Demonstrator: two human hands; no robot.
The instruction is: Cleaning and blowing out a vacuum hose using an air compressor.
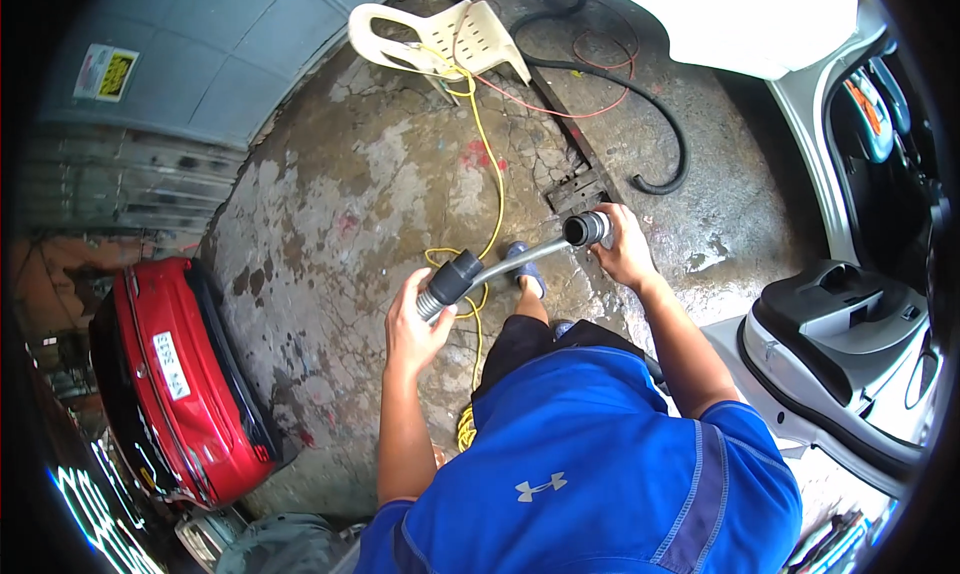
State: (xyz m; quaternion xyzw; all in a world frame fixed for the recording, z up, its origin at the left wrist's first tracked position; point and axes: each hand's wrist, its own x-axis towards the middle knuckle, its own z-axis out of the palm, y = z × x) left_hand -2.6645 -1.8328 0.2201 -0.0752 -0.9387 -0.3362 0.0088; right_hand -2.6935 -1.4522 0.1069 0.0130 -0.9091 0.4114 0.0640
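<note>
My left hand (412, 324) grips the ribbed grey hose end and black cuff of a vacuum wand (510, 262). The wand is a bent metal tube running up and to the right. My right hand (625, 249) holds its far end, a black and grey round socket (586, 229) whose opening faces the camera. Both hands hold the wand in front of my chest, above my sandalled foot (527, 271) and the wet concrete floor (340, 204).
A white car with an open door (850, 344) stands at the right. A red car's rear (185, 374) is at the left. A tipped white plastic chair (450, 39), a yellow cable (492, 164), a thin red cable and a black hose (660, 114) lie on the floor beyond a drain grate (580, 189).
</note>
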